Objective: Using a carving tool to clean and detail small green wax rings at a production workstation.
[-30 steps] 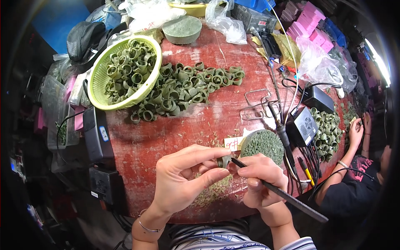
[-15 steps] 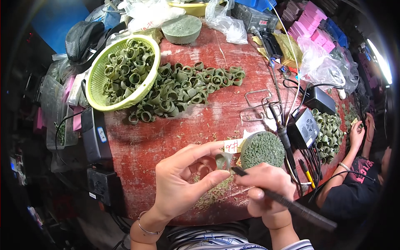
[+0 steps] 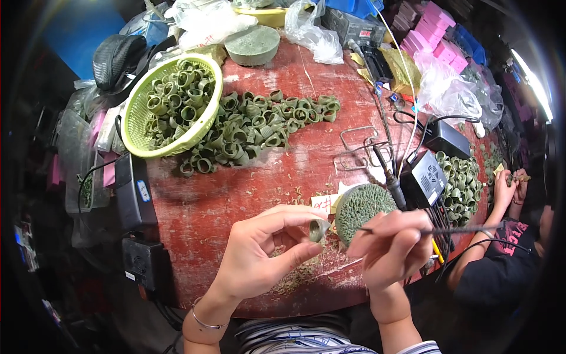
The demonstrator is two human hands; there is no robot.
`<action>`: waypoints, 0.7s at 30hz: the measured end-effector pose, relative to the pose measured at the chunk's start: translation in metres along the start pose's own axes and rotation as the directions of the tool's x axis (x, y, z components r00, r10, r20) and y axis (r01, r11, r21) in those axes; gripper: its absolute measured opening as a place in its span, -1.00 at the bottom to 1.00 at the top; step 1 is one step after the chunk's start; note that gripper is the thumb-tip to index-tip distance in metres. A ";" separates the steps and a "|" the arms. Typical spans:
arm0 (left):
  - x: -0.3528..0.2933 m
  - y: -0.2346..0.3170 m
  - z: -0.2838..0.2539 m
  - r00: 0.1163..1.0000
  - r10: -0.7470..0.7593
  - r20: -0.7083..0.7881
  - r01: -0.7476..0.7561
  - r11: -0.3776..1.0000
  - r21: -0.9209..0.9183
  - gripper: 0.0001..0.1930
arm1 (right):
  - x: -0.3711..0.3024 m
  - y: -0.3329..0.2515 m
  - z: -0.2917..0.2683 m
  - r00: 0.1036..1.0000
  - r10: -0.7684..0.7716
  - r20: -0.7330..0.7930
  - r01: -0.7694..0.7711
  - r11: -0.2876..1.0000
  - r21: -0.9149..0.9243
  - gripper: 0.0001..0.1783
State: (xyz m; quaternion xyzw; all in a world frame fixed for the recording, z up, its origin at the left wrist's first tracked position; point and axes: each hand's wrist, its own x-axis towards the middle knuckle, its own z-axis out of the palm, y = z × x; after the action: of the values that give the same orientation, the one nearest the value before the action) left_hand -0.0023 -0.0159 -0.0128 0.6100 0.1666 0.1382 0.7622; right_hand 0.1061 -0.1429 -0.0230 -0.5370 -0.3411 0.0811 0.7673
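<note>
My left hand [image 3: 250, 256] pinches a small green ring [image 3: 316, 231] between thumb and forefinger, its opening tilted toward me. My right hand [image 3: 394, 251] is closed round a slim dark rod-like tool [image 3: 469, 229], held nearly level; its thin tip ends near the textured block, apart from the ring. Just beyond my hands lies a round green block [image 3: 364, 212] with a rough, pitted top. A white paper tag [image 3: 321, 204] with red writing sits beside it. Pale green shavings [image 3: 295, 277] lie under my hands on the red table [image 3: 206, 236].
A yellow-green basket [image 3: 132, 121] of green rings stands far left, with a loose pile of rings [image 3: 253, 127] beside it. Right are a soldering-type pen [image 3: 392, 184], black boxes [image 3: 427, 179], cables and more rings [image 3: 458, 189]. A co-worker's hands [image 3: 508, 187] are at far right.
My right hand has drawn back to the right and up, taking the tool off the ring and swinging it nearly level. The ring has turned in my left fingers.
</note>
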 end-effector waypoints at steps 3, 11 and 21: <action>-0.001 0.002 0.002 0.998 -0.029 -0.047 0.024 0.994 -0.108 -0.69 | 0.001 0.005 -0.003 0.952 -0.150 0.268 0.179 0.980 -0.091 -0.68; -0.004 0.005 0.001 0.996 -0.026 -0.087 0.027 1.000 0.010 -0.66 | 0.010 -0.002 0.002 0.839 -0.284 0.464 0.411 0.890 -0.198 -0.82; -0.004 0.006 0.007 0.970 0.137 -0.203 -0.104 0.981 0.164 -0.64 | 0.005 0.002 0.000 0.920 -0.205 0.335 0.309 0.904 -0.295 -0.86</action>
State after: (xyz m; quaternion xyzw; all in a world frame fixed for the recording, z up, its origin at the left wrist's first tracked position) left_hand -0.0033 -0.0229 -0.0054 0.6569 0.2201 0.2359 0.6815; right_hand 0.1099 -0.1398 -0.0224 -0.5933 -0.5294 -0.0027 0.6064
